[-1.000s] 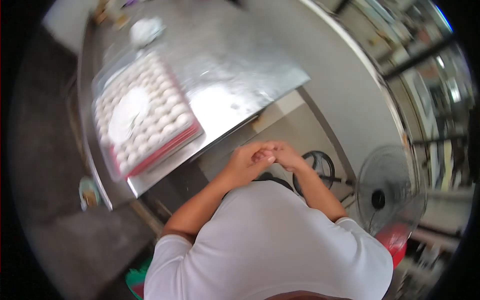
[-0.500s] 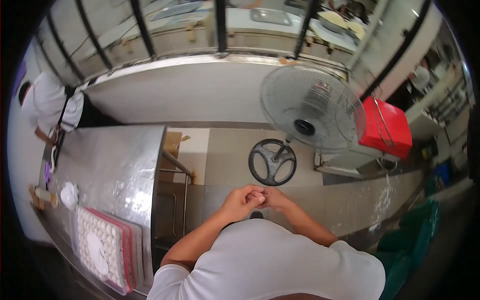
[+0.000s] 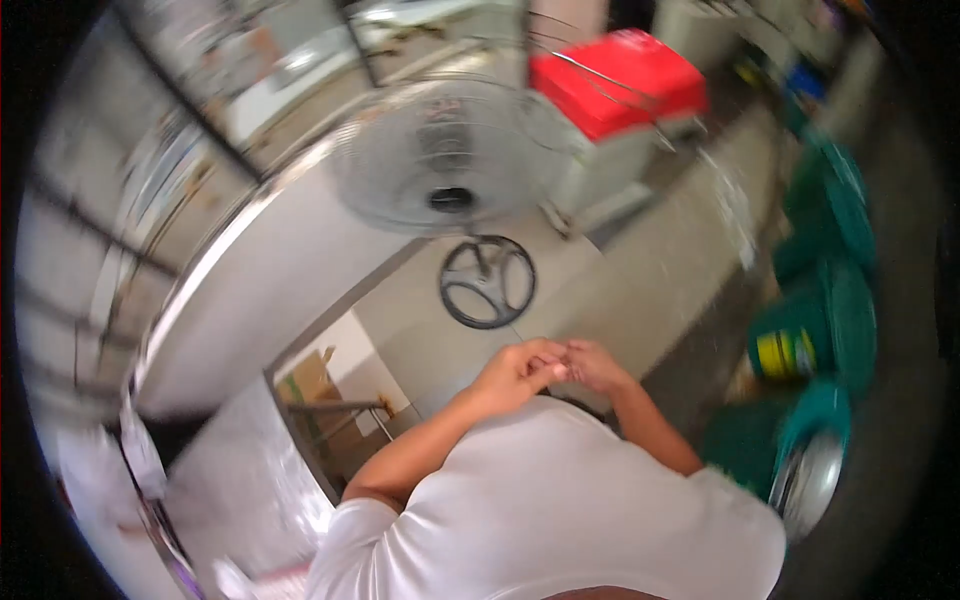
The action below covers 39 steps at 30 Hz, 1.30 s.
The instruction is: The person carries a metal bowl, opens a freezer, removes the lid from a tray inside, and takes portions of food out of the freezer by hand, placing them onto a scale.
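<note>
My left hand (image 3: 520, 375) and my right hand (image 3: 597, 367) meet in front of my white shirt (image 3: 580, 490), fingertips touching. The left fingers are curled, and whether anything small lies between them cannot be made out. The right hand's fingers are bent toward the left ones, partly hidden and blurred. Beyond the hands a standing fan's round black base (image 3: 488, 282) rests on the tiled floor, with the wire fan cage (image 3: 450, 150) above it.
A red box (image 3: 620, 82) tops a pale cabinet at the upper middle. Green bins (image 3: 825, 310) line the right side, one bearing a yellow label. The metal table (image 3: 240, 480) is at lower left, and a barred window (image 3: 190, 110) at upper left. A cardboard box (image 3: 310, 380) sits low.
The view has swung right, away from the trays of white balls, which have slid to the lower left edge. The fan and red box have shifted left in view. My hands stay together.
</note>
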Motion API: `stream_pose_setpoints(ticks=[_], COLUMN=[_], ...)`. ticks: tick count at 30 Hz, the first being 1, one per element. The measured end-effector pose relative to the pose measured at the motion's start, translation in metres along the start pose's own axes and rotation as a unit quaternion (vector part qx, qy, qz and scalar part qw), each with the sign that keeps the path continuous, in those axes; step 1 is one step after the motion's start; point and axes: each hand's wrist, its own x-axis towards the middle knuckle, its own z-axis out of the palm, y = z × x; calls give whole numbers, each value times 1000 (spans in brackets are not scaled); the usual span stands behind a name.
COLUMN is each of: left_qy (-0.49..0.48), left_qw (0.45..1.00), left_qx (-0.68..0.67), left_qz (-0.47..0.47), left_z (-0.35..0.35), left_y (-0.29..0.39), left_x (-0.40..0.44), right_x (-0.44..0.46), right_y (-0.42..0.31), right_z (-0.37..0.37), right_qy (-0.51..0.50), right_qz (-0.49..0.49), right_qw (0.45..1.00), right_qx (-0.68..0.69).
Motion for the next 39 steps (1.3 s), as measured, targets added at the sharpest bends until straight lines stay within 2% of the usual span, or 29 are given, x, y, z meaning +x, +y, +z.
stream_pose_setpoints(ticks=[1, 2, 4, 5, 7, 10, 12, 13, 15, 17, 21, 22, 24, 28, 34, 36, 37, 38, 39], left_qy=[-13, -83, -62, -125, -127, -198, -247, -274, -314, -340, -366, -370, -394, -417, -438, -447, -461, -488, -477], left_qw=[999, 996, 996, 990, 989, 977, 967, 960, 948, 939, 926, 924, 911, 899, 887, 890, 882, 867, 874], left_qx=[-29, -30, -60, -62, -65, -35, -22, -10, 7, 34, 79, 84, 117, 133, 142, 91, 92, 95, 91], left_qz=[25, 11, 8, -4, -30, -67, -63, -55, -41, -42, -56, -54, -24, -8, 24, 10, 36, 27, -4], left_z=[6, 11, 19, 26, 45, 69, 88, 97, 114, 129, 170, 182, 207, 258, 328, 350, 359, 367, 376], left_y=[-1, 2, 4, -2, -16, -23, -25, -21, -14, -9, 4, 5, 5, 9, 13, 0, 1, 0, -1], left_x=[-1, -4, -5, -2, -3, 8, 14, 20, 26, 33, 50, 55, 70, 98, 146, 167, 180, 191, 204], right_x=[-7, -13, -35, -47, -78, -117, -143, -158, -194, -235, -320, -338, -374, -419, -438, -443, -444, -444, -442], right_y=[15, 28, 40, 46, 63, 79, 104, 111, 111, 108, 133, 141, 150, 174, 189, 194, 199, 200, 197], right_z=[-4, -5, 0, 2, 3, -8, -21, -28, -44, -59, -114, -123, -143, -178, -207, -206, -211, -209, -211], right_qy=[16, 38, 47, 71, 120, 188, 232, 252, 265, 327, 381, 381, 457, 541, 583, 564, 552, 566, 551], right_qz=[-22, -40, -31, -35, -41, -52, -164, -171, -252, -334, -497, -502, -530, -517, -446, -499, -498, -497, -505], right_qw=[999, 998, 998, 996, 990, 974, 958, 951, 869, 772, 614, 609, 515, 407, 387, 443, 423, 395, 394], right_qx=[-17, -32, 7, 27, 64, 119, 37, 51, 334, 431, 480, 482, 494, 524, 557, 487, 518, 526, 535])
